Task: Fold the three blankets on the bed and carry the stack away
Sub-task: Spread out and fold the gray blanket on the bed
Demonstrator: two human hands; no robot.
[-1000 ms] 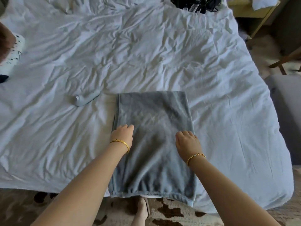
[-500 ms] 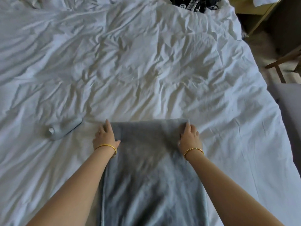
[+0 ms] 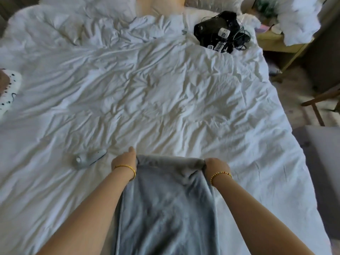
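Head view of a bed covered by a crumpled white sheet (image 3: pixel 165 92). A soft grey fleece blanket (image 3: pixel 165 208), folded into a long narrow strip, lies on the near part of the sheet and runs from the lower edge of the picture up to the two hands. The left hand (image 3: pixel 124 160) grips the far left corner of the blanket, thumb pointing away from the person, fingers curled under the cloth edge. The right hand (image 3: pixel 215 165) grips the far right corner, fingers curled round the bunched fabric. The far edge of the blanket is raised slightly off the sheet between the hands and sags in the middle. Each wrist carries a gold bracelet (image 3: pixel 127 169). A pale grey cylindrical device (image 3: pixel 90 158) lies on the sheet just left of the left hand, apart from the blanket. A black bundle of cables and small white-labelled units (image 3: pixel 220 32) rests near the far right corner of the bed, well apart from the blanket.
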